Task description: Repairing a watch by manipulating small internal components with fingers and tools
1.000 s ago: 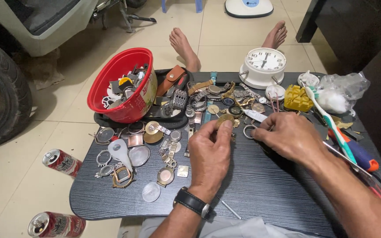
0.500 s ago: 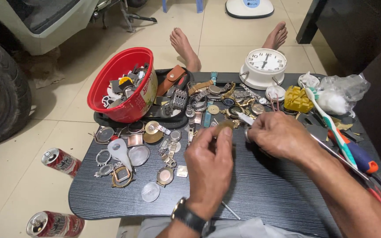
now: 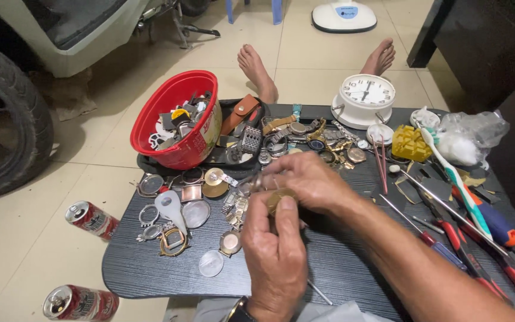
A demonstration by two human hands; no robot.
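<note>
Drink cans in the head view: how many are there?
2. One red can lies on the floor beside the black table's left edge; the other red can lies nearer the camera at the bottom left. More may be hidden outside the frame.

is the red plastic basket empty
No, the red plastic basket on the black table is tipped on its side and packed with watch parts.

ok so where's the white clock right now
In the head view, the white clock stands at the table's far edge, right of centre, just behind the watches and left of the yellow block.
</note>
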